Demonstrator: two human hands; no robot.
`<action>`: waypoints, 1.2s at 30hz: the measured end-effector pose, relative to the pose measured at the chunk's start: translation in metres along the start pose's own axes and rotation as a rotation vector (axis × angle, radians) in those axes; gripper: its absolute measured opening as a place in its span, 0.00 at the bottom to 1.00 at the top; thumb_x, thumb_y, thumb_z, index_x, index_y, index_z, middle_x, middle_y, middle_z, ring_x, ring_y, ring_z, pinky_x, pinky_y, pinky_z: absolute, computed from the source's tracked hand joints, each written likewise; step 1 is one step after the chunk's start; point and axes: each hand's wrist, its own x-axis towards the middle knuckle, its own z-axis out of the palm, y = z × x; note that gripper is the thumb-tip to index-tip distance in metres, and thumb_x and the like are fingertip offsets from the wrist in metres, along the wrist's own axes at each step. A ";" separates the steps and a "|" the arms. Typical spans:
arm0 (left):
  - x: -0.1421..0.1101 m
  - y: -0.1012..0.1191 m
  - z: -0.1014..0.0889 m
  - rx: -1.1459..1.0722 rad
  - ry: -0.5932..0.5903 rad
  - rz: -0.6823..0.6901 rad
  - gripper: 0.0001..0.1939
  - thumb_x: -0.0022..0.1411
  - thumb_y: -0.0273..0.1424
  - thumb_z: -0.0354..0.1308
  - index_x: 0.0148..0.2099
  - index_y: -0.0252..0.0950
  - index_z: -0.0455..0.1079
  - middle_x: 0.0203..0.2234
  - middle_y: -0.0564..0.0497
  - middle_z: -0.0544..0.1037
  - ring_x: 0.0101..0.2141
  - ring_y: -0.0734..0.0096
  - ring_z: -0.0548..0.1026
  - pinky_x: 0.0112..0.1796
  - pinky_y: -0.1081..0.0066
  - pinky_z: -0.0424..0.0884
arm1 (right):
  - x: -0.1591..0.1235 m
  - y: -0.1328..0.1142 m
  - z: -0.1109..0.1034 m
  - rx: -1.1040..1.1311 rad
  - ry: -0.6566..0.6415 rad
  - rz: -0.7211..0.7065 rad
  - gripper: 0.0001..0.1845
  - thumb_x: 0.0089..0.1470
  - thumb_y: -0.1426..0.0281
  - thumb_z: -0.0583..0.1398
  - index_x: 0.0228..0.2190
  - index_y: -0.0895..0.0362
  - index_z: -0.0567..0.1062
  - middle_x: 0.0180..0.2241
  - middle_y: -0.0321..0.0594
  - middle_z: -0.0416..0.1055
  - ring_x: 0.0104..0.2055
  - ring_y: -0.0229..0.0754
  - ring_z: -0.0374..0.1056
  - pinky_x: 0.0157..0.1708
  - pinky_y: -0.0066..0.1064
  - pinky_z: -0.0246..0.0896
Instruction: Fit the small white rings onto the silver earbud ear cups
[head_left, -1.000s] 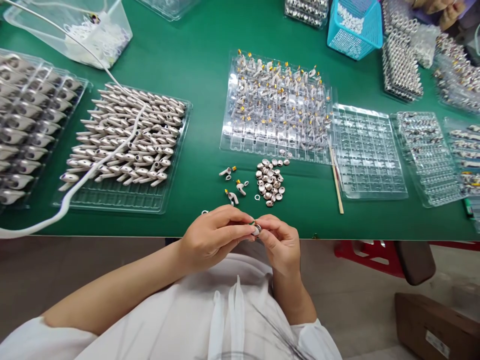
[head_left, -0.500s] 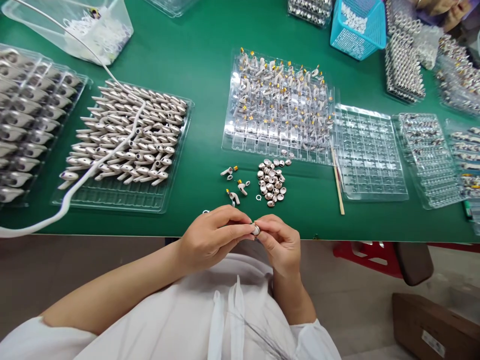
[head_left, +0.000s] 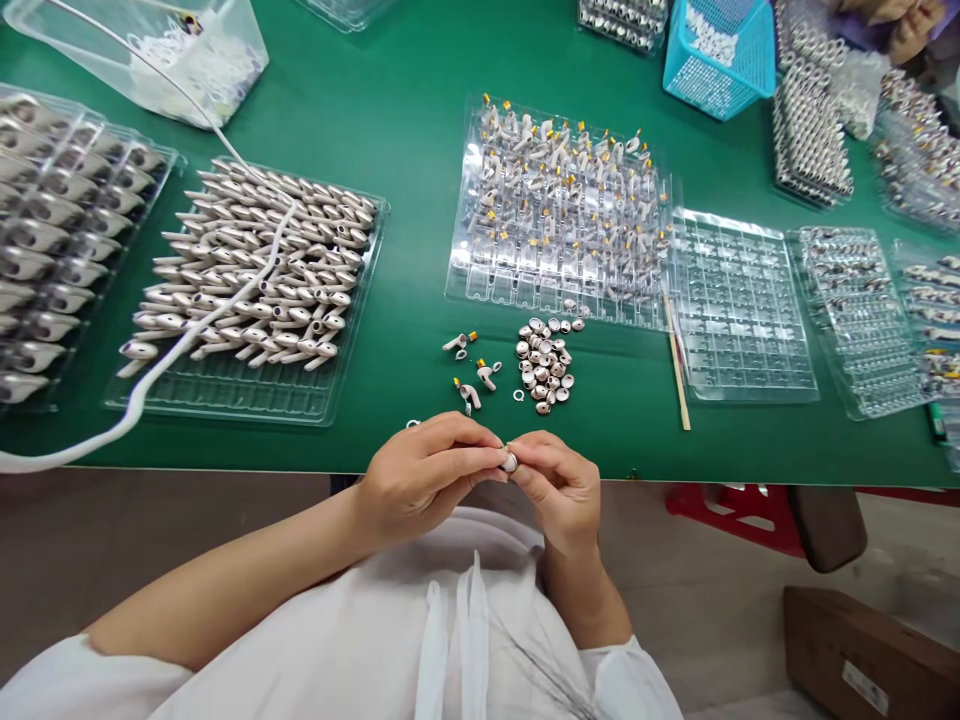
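Between the fingertips of both hands, at the table's front edge, is a small whitish earbud (head_left: 510, 462). My left hand (head_left: 431, 465) pinches it from the left, its stem side hidden by the fingers. My right hand (head_left: 559, 482) grips the rounded end with thumb and fingers. Just beyond lie a few loose earbud housings (head_left: 469, 394) with yellow tips. Beside them is a pile of small silvery-beige caps (head_left: 544, 365), with a thin white ring (head_left: 518, 396) at its left.
A clear tray of earbud parts (head_left: 562, 200) lies ahead, with a wooden stick (head_left: 678, 370) and another clear tray (head_left: 742, 305) to its right. A tray of finished-looking earbuds (head_left: 255, 270) is at left, crossed by a white cable (head_left: 161, 375). Behind stands a blue basket (head_left: 716, 70).
Both hands stay nearly in place, still pinching the earbud, which has turned slightly between the fingertips. The view has shifted a little.
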 end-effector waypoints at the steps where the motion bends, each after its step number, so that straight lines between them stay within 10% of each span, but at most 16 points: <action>1: 0.000 0.000 0.000 -0.003 0.004 -0.004 0.08 0.67 0.23 0.56 0.46 0.36 0.74 0.35 0.45 0.80 0.35 0.70 0.79 0.35 0.73 0.78 | 0.000 0.000 0.000 -0.004 -0.001 0.000 0.13 0.54 0.73 0.67 0.40 0.45 0.82 0.35 0.39 0.79 0.38 0.42 0.74 0.36 0.34 0.72; 36: -0.005 -0.001 0.008 -0.081 0.102 -0.030 0.09 0.63 0.19 0.60 0.46 0.32 0.73 0.36 0.45 0.78 0.37 0.70 0.78 0.37 0.72 0.77 | 0.004 -0.003 0.002 -0.061 -0.002 -0.071 0.15 0.53 0.76 0.67 0.41 0.46 0.82 0.36 0.39 0.79 0.38 0.39 0.76 0.36 0.30 0.74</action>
